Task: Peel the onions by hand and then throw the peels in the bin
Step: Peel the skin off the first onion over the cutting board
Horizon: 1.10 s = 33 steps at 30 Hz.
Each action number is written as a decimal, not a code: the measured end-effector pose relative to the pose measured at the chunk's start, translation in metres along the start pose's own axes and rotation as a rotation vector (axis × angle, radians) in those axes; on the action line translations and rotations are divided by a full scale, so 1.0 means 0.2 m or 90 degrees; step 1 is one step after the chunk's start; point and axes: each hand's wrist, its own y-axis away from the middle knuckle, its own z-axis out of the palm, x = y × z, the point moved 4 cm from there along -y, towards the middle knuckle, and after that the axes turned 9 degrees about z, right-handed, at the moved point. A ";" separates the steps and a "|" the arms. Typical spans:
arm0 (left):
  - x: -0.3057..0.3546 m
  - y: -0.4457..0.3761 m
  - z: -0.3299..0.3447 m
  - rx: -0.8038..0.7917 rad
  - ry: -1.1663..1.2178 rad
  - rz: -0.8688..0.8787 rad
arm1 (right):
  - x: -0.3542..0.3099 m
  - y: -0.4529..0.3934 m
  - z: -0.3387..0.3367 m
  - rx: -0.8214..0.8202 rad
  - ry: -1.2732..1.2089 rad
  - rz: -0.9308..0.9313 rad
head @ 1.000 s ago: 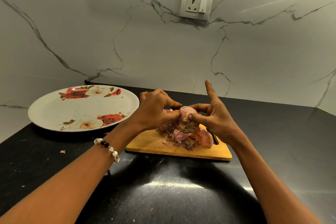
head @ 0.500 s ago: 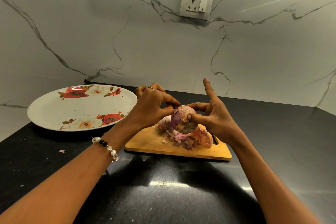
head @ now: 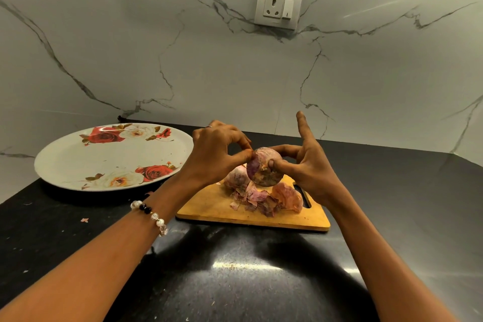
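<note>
Onion [head: 264, 170] lifted higher off board [head: 209, 206]; right hand [head: 305, 167] grips it, index raised; left hand [head: 217, 151] pinches skin.

Both forearms bare, no sleeves in view. Left wrist: beaded bracelet [head: 151, 213], white pearl-like beads, a couple of black ones, some clear faceted. Left hand [head: 217, 154]: thin silver ring [head: 208, 126] on one finger. Right hand [head: 308, 165]: nothing worn.
</note>
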 end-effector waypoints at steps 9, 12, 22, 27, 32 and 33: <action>-0.07 0.00 -0.02 0.066 -0.018 -0.093 | 0.00 0.00 -0.01 -0.020 -0.139 0.009; -0.10 0.00 -0.04 0.065 0.002 -0.118 | 0.00 -0.01 -0.02 -0.022 -0.187 0.015; -0.03 -0.01 -0.01 -0.036 0.083 -0.076 | 0.01 0.00 -0.03 -0.001 -0.118 0.004; 0.00 0.00 -0.01 -0.062 0.071 -0.067 | -0.01 0.01 -0.01 -0.007 -0.076 -0.008; -0.01 0.00 -0.02 -0.055 0.067 -0.073 | -0.01 0.01 0.00 -0.017 -0.044 -0.010; -0.01 0.00 -0.02 -0.052 0.066 -0.072 | -0.01 0.01 0.00 -0.019 -0.044 -0.009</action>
